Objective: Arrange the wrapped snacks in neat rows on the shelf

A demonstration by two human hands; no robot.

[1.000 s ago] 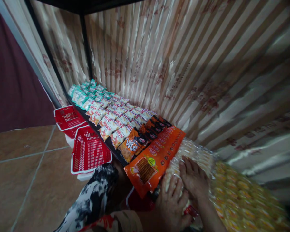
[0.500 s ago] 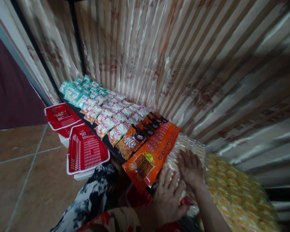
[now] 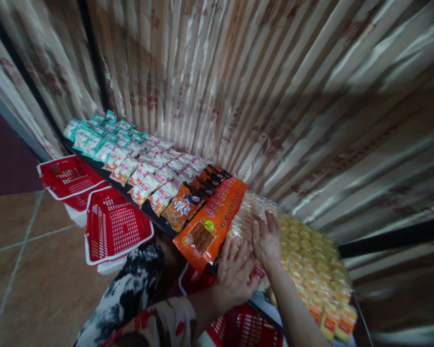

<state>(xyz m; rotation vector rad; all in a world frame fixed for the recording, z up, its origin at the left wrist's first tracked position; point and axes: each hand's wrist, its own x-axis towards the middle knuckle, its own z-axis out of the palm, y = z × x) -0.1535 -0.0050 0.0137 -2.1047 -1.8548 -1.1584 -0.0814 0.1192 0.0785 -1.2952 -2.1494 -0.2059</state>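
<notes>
My left hand (image 3: 237, 272) lies with fingers spread on the front end of a clear plastic-wrapped row of pale snack packs (image 3: 246, 212). Farther back on the same row rests my right hand (image 3: 267, 238), palm down, its fingers stretched out. Neither hand grips anything I can see. Just left of them lies a large orange snack bag (image 3: 211, 219) with brown sticks pictured on it. To the right of my right forearm stand rows of yellow packs (image 3: 307, 250). A small red label (image 3: 257, 273) shows beside my left thumb.
Smaller orange-and-black bags (image 3: 183, 207), white-and-red bags (image 3: 144, 185) and teal bags (image 3: 94, 140) line the dark shelf to the left. Red baskets (image 3: 119, 224) stand below its front edge, some near my leg. A ribbed, shiny sheet (image 3: 210, 72) hangs behind.
The view has shifted, so the shelf appears farther left and more yellow packs show at right. Both hands remain on the wrapped packs, their fingers still stretched out.
</notes>
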